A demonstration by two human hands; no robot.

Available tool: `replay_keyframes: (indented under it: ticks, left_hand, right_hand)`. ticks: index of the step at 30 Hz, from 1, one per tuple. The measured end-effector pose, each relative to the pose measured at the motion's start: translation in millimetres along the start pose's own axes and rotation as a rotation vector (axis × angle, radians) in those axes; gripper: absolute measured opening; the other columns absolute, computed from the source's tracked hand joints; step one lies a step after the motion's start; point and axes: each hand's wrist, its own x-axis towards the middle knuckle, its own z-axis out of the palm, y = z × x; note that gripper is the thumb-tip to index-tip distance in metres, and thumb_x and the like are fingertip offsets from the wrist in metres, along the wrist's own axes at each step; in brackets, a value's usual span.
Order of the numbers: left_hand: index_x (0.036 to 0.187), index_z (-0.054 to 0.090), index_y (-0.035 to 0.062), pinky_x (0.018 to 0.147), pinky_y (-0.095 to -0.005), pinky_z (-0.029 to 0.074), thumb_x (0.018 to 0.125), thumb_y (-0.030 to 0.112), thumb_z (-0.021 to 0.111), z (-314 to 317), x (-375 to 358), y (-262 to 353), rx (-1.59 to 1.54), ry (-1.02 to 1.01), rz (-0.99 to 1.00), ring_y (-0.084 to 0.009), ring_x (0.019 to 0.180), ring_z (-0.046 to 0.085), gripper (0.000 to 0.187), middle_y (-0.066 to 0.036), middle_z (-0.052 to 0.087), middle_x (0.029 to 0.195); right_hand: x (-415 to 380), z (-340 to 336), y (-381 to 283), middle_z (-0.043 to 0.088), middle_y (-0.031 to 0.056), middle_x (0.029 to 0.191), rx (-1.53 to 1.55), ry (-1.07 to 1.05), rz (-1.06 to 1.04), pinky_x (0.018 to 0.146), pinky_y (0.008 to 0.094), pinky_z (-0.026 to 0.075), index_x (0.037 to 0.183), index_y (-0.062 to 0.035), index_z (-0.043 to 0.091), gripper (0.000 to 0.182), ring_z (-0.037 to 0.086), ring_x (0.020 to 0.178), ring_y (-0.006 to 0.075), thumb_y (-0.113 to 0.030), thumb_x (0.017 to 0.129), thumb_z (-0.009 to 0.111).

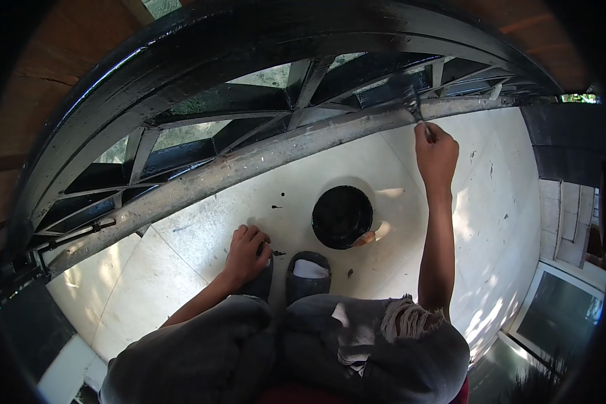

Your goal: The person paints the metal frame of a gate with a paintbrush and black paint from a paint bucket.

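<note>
My right hand (437, 153) pinches the handle of a paintbrush (414, 104). Its bristles reach up to the lower part of a dark metal grille (304, 91), coated in what looks like glossy black paint. Resting beside my slippered feet, my left hand (248, 252) has loosely bent fingers and nothing visible in it. Between and beyond the two hands stands a round black paint container (342, 217) on the pale floor, with dark contents and an orange-brown patch at its lower right rim.
A grey, paint-spotted ledge (249, 161) runs under the grille. Small dark drips mark the tiled floor (202, 222). My feet in dark slippers (309, 269) stand close to the container. At the lower right is a white-framed glass panel (560, 310).
</note>
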Motion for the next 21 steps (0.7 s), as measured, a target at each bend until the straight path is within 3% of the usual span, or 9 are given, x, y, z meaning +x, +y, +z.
replay_keyframes:
  ticks: [3, 4, 6, 9, 13, 16, 18, 21]
  left_hand:
    - [0.089, 0.066, 0.0067, 0.083, -0.0438, 0.042, 0.081, 0.006, 0.063, 1, 1, 2, -0.017, 0.02, 0.006, -0.0316, 0.09, 0.052, 0.008, -0.009, 0.058, 0.092]
    - [0.088, 0.066, 0.0064, 0.083, -0.0438, 0.042, 0.08, 0.007, 0.064, 1, 1, 2, -0.008, 0.019, -0.001, -0.0313, 0.09, 0.052, 0.008, -0.01, 0.058, 0.092]
    - [0.088, 0.066, 0.0062, 0.083, -0.0438, 0.043, 0.08, 0.008, 0.066, 1, 1, 2, 0.002, 0.014, -0.001, -0.031, 0.09, 0.052, 0.008, -0.01, 0.058, 0.091]
    - [0.087, 0.066, 0.0063, 0.083, -0.0435, 0.043, 0.08, 0.007, 0.066, 0, 1, 2, 0.011, -0.001, 0.003, -0.0307, 0.09, 0.053, 0.008, -0.009, 0.058, 0.091]
    - [0.088, 0.066, 0.0063, 0.082, -0.0431, 0.043, 0.08, 0.007, 0.065, 1, 1, 1, 0.011, 0.003, 0.01, -0.0306, 0.089, 0.053, 0.008, -0.009, 0.058, 0.09]
    - [0.088, 0.067, 0.0062, 0.082, -0.0433, 0.042, 0.081, 0.006, 0.065, 2, 2, 3, 0.008, 0.007, 0.015, -0.0307, 0.088, 0.053, 0.008, -0.009, 0.058, 0.09]
    - [0.089, 0.067, 0.0061, 0.082, -0.0435, 0.042, 0.081, 0.006, 0.065, 1, 3, 1, 0.017, 0.006, 0.019, -0.0308, 0.088, 0.053, 0.008, -0.009, 0.059, 0.09]
    - [0.089, 0.066, 0.0061, 0.082, -0.0434, 0.042, 0.082, 0.006, 0.064, 0, 3, 2, 0.008, -0.01, 0.018, -0.031, 0.088, 0.053, 0.008, -0.009, 0.059, 0.091]
  right_hand:
    - [-3, 12, 7, 0.058, 0.013, 0.053, 0.033, 0.303, -0.008, 0.049, 0.0394, 0.044, 0.084, 0.0005, 0.073, 0.031, 0.058, 0.045, 0.0284, -0.026, 0.095, 0.062]
    - [-12, 25, 2, 0.06, 0.0148, 0.055, 0.042, 0.244, 0.058, 0.053, 0.0416, 0.047, 0.084, -0.0004, 0.073, 0.031, 0.061, 0.049, 0.0323, -0.027, 0.094, 0.063]
    - [-30, 54, 3, 0.063, 0.0172, 0.058, -0.025, 0.069, -0.053, 0.056, 0.0444, 0.049, 0.085, -0.0011, 0.074, 0.03, 0.064, 0.055, 0.0366, -0.029, 0.092, 0.065]
    - [-26, 47, 2, 0.064, 0.0189, 0.061, -0.015, -0.057, 0.003, 0.06, 0.0465, 0.05, 0.085, -0.0002, 0.073, 0.031, 0.065, 0.06, 0.0392, -0.03, 0.09, 0.067]
    - [-5, 5, -2, 0.062, 0.0177, 0.059, 0.015, 0.201, 0.056, 0.054, 0.044, 0.048, 0.079, -0.0009, 0.07, 0.03, 0.063, 0.054, 0.0383, -0.025, 0.094, 0.061]
    - [-19, 32, 8, 0.062, 0.0174, 0.059, 0.011, 0.232, -0.047, 0.054, 0.0454, 0.049, 0.076, -0.0025, 0.069, 0.03, 0.063, 0.054, 0.039, -0.025, 0.094, 0.062]
    - [-33, 45, 4, 0.062, 0.0173, 0.059, 0.035, -0.007, 0.003, 0.057, 0.045, 0.05, 0.073, -0.0023, 0.067, 0.031, 0.063, 0.058, 0.0403, -0.026, 0.092, 0.063]
    - [-43, 35, -1, 0.059, 0.0157, 0.056, 0.105, -0.072, 0.041, 0.054, 0.0412, 0.046, 0.074, 0.0003, 0.066, 0.03, 0.058, 0.05, 0.0346, -0.023, 0.092, 0.063]
